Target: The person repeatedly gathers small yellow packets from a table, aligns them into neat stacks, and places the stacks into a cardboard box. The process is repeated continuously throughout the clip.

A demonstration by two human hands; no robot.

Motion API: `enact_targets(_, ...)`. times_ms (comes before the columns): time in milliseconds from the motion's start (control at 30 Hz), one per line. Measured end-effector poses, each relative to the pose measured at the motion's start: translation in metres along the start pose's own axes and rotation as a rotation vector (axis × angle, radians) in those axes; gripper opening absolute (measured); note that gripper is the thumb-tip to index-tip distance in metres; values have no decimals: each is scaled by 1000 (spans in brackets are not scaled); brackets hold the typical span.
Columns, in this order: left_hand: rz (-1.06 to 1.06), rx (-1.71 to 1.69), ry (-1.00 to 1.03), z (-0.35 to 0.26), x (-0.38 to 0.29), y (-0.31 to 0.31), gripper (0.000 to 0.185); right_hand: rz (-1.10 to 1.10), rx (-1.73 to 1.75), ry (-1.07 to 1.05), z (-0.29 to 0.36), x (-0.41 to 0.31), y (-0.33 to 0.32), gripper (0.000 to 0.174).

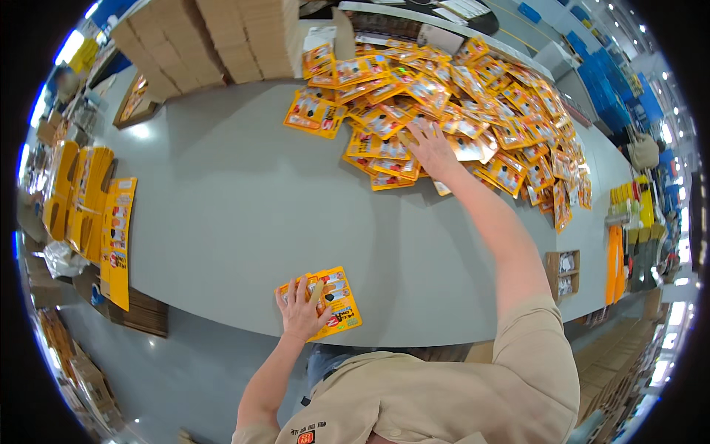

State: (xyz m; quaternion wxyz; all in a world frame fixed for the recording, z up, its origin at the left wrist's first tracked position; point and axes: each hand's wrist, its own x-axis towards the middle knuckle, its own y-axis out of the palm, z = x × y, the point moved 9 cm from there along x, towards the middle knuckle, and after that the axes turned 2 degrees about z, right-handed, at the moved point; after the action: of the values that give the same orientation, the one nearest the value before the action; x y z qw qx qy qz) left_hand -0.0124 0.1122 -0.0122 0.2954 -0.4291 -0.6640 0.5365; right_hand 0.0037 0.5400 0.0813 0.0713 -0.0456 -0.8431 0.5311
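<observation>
My left hand (302, 311) lies flat over a few yellow printed blister packs (346, 302) at the table's near edge. A finger cot covers one of its fingers. My right hand (432, 150) reaches to the near left side of a large heap of similar yellow packs (499, 105); its fingertips rest on packs there, and one finger wears a cot too. Whether it grips a pack cannot be told. Some packs in the heap face up, and others show a pale back.
Tall brown cartons (249, 44) stand at the back left of the grey table (249, 194). Flat yellow display cartons (116, 238) are stacked at the left edge. A small divided wooden box (563, 275) sits at the right. A person (643, 151) is far off at the right.
</observation>
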Motion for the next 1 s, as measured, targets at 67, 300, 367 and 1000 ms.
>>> enact_targets(67, -22, -39, -28, 8, 4, -1, 64, 64, 128, -91, 27, 37, 11, 29)
enact_targets(300, -94, -144, -43, 34, 48, -17, 64, 113, 527, -14, 198, 43, -24, 27)
enact_targets(367, -97, -158, -32, 37, 51, -19, 64, 131, 605, 43, 218, 36, -39, 28)
enact_targets(1000, -154, -225, -146, 66, -30, -34, 71, 124, 635, -215, 250, 23, -78, 23)
